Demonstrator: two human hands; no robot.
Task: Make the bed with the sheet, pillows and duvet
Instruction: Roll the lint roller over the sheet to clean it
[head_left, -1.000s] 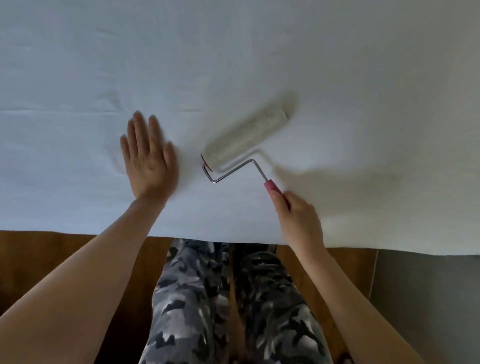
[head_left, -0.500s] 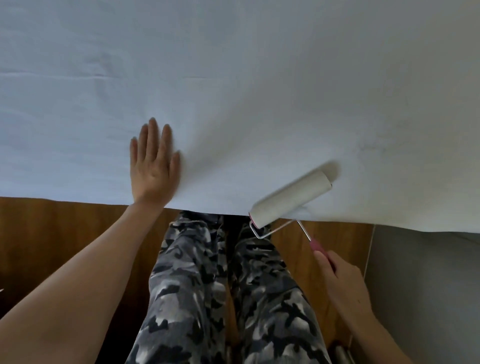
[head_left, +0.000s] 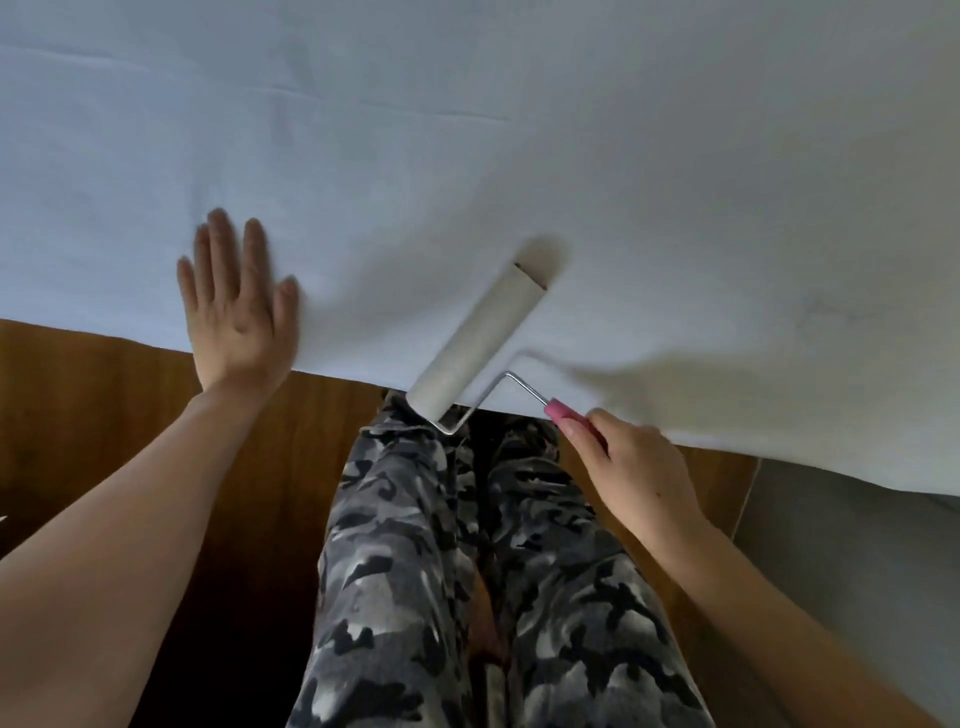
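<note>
Left hand (head_left: 236, 317) flat, fingers straight on white sheet (head_left: 467, 156), right hand (head_left: 631, 467) gripping lint roller (head_left: 475, 345) handle

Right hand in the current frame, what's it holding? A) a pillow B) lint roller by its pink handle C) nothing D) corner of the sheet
B: the right hand curls round the pink handle of the lint roller, whose roll lies near the edge of the white sheet.
</note>
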